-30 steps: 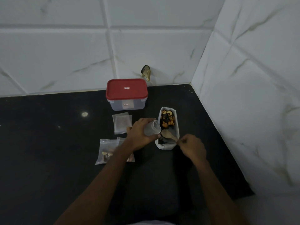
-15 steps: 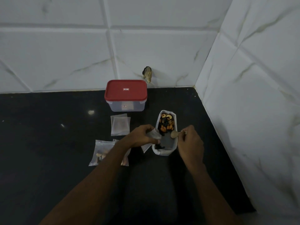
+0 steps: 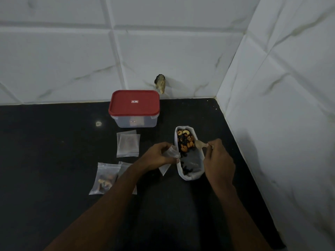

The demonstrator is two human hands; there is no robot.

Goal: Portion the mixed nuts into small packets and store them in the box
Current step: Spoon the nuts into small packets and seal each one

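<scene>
1. On the black counter [image 3: 54, 142], our left hand [image 3: 159, 156] pinches a small packet [image 3: 171, 153] just beside the white tray [image 3: 190, 176] of mixed nuts [image 3: 184, 142].
2. Our right hand [image 3: 217, 160] grips a wooden spoon [image 3: 200, 144], its bowl at the tray's right rim.
3. We see the red-lidded box [image 3: 134, 102] closed by the wall, and a filled packet [image 3: 105, 178] lying beside our left forearm.

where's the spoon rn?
Head view, right of centre: the spoon is pinched in the right hand, its bowl at the right rim of the nut tray, opposite the packet held by the left hand.
</scene>
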